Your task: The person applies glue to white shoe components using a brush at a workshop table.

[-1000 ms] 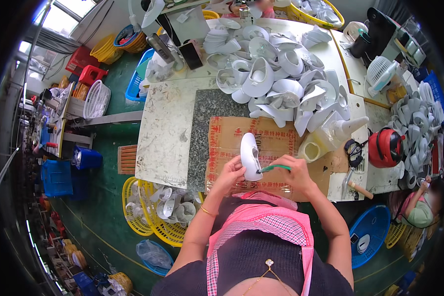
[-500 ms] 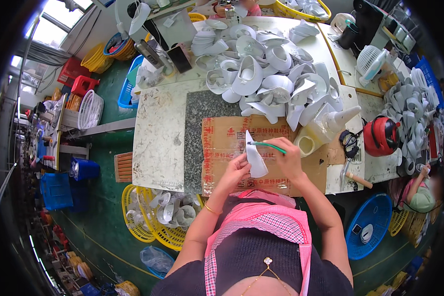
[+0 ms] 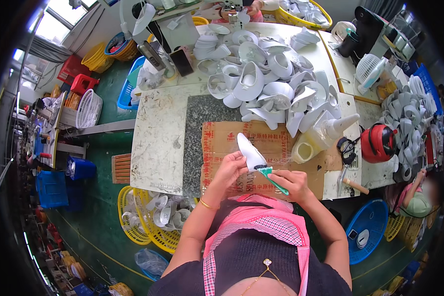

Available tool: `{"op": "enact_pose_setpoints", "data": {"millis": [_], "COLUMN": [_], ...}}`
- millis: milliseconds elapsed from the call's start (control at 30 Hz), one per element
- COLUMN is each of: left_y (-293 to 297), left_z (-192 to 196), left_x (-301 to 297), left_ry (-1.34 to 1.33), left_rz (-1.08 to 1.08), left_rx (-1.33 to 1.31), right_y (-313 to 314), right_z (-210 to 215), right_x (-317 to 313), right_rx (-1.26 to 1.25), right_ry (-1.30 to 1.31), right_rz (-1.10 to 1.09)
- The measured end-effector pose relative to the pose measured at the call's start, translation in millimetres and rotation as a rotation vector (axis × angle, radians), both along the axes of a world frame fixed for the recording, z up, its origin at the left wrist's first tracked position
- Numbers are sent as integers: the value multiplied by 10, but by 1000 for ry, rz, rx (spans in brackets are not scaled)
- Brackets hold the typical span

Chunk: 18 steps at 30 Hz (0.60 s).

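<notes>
A small white shoe upper (image 3: 250, 152) is pinched at its left edge by the fingers of my left hand (image 3: 231, 169). My right hand (image 3: 292, 183) grips a green-handled brush (image 3: 275, 182), its dark bristles touching the lower right edge of the upper. Both hands are above a flat brown cardboard sheet (image 3: 222, 143) with red printing. To the right of the upper stands a translucent yellowish glue bottle (image 3: 316, 140) with a wide opening and a long spout. Beyond the cardboard is a large heap of white shoe uppers (image 3: 276, 74).
Right of the bottle are black-handled scissors (image 3: 348, 150), a wooden-handled hammer (image 3: 354, 185) and a red kettle-like pot (image 3: 378, 143). A speckled stone slab (image 3: 195, 133) lies left of the cardboard. Yellow baskets (image 3: 133, 222) and a blue basket (image 3: 367, 232) flank me below. Another person's hands (image 3: 254, 11) show at the far edge.
The brush has swung from the upper's top edge to its lower right edge, and my right hand has moved down. The upper has tilted to the left.
</notes>
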<state>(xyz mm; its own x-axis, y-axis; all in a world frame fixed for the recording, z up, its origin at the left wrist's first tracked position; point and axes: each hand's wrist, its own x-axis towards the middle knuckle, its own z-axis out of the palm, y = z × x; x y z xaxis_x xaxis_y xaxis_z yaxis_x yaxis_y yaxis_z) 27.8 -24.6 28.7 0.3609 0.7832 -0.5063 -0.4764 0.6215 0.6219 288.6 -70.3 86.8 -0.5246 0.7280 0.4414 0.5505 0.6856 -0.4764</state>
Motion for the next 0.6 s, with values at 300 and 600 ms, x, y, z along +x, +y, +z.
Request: {"op": "enact_pose_setpoints", "data": {"millis": [300, 600], "left_y": [177, 191], "left_z": [175, 292], "left_x": [30, 95], "left_ry": [-26, 180], "left_rz": [54, -78], "left_rx": [227, 430], "right_y": [495, 579], "right_z": [61, 330], "right_x": [-327, -527], "right_rx": [-170, -241], "right_ry": [488, 457], "right_rz": [-391, -361]}}
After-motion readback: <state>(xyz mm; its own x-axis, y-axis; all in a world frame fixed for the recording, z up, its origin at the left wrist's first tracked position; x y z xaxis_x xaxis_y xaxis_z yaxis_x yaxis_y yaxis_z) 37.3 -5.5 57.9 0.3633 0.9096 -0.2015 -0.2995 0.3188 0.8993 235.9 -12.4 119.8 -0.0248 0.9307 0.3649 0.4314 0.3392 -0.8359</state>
